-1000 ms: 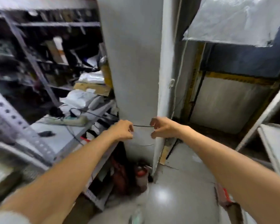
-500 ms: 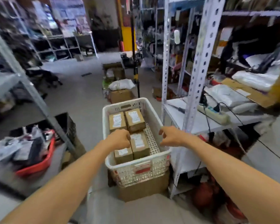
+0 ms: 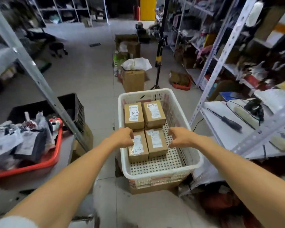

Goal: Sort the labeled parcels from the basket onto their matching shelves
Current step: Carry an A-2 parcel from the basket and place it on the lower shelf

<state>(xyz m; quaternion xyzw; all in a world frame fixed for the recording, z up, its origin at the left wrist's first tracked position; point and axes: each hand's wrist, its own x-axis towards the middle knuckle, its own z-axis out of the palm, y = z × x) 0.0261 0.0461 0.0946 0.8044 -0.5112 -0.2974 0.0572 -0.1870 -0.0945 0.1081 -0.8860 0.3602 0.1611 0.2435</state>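
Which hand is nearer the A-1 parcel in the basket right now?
Left. The left hand is over the A-1 parcel at its far end; the right hand hovers beyond the neighbouring parcel, on its right side.

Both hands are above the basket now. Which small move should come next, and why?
Probably bring the left hand down to grip the near-left parcel marked A-1 in the white basket: that hand is over its far end, its label is readable, and the right hand beside the near-right parcel holds nothing.
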